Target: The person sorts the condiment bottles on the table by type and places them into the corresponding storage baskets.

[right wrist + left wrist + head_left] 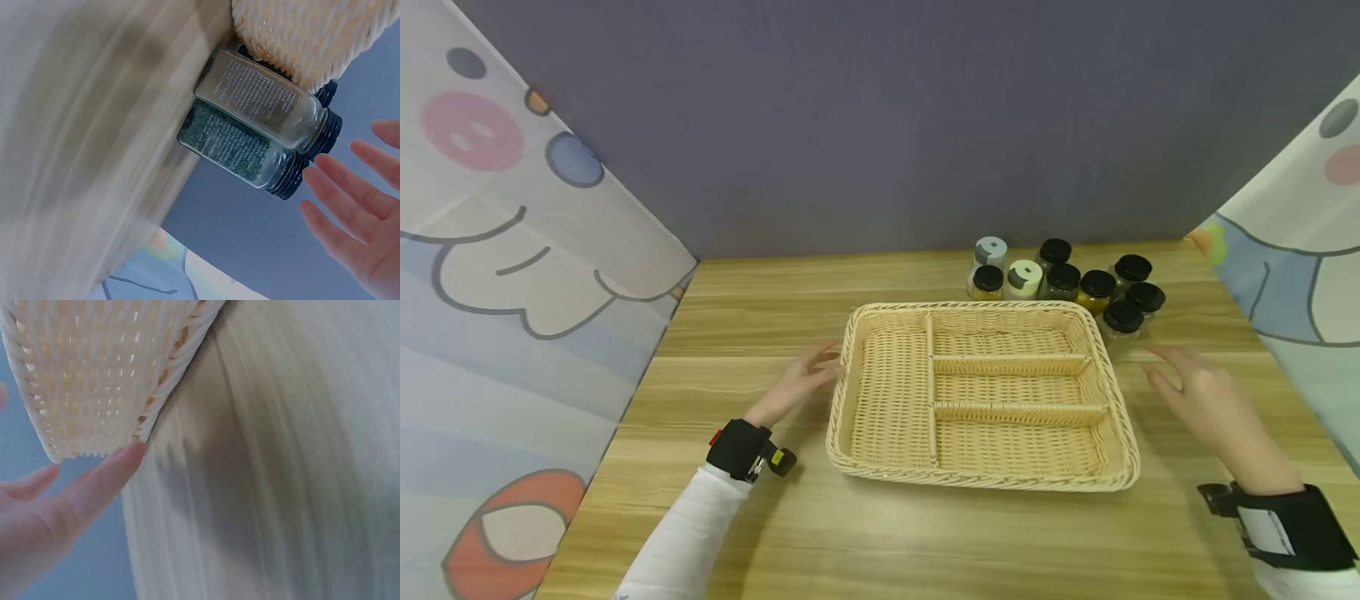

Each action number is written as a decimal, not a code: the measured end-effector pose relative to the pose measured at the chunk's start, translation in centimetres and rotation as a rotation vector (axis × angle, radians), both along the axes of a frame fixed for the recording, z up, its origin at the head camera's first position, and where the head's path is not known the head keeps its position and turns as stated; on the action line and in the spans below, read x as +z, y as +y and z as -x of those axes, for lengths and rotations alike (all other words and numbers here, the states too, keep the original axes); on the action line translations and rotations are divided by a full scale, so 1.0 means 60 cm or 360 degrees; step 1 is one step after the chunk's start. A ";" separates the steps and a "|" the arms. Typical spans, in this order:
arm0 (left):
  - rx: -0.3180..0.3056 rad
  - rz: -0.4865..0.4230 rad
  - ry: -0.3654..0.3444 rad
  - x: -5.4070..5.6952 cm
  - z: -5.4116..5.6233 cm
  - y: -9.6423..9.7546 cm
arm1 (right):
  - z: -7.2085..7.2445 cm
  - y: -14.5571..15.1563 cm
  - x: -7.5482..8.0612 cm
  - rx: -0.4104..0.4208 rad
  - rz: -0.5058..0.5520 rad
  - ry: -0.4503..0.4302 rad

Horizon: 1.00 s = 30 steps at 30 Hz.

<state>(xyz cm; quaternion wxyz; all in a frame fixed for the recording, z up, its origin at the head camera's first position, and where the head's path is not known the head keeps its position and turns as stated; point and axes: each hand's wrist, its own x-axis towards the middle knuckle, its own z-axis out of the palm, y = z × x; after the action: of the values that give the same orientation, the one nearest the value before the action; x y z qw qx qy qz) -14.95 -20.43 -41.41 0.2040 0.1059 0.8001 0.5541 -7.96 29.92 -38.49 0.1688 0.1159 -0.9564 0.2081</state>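
Note:
A pale wicker basket point(985, 479) rests on the table, its inside divided into a long left compartment and three shorter ones on the right. My left hand point(797, 385) is at the basket's left side, fingers fairly straight; in the left wrist view a fingertip point(134, 450) reaches the woven edge, though contact is hard to confirm. To the basket's right hovers my right hand point(1210, 404), fingers spread and holding nothing. Nearest it are glass spice jars with black lids: one of brownish powder point(256, 94) and one of green flakes point(228, 147).
Behind the basket's back right corner stand several more jars, including a yellow-filled one point(987, 287) and two with pale lids, one white-green point(1023, 277). A dark grey panel point(880, 125) borders the wooden table point(880, 533) at the back. Printed cloth point(490, 358) hangs along both sides.

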 end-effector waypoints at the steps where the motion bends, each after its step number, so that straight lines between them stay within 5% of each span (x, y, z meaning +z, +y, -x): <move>1: -0.0019 -0.0048 -0.0033 -0.001 0.001 0.000 | 0.003 0.001 0.003 0.0004 0.0002 -0.0005; 19: -0.0113 -0.0364 -0.0452 -0.021 0.008 0.004 | 0.068 0.017 0.030 0.0030 -0.0048 -0.0179; 30: -0.0151 -0.0486 -0.0577 -0.023 0.009 0.004 | 0.094 0.013 0.034 0.0091 -0.0059 -0.0222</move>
<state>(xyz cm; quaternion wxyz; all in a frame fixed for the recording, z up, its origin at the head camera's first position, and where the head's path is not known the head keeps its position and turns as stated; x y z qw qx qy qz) -15.47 -20.20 -42.77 0.3516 0.0718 0.6515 0.6684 -13.59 30.69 -36.48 0.0938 0.1315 -0.9659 0.2025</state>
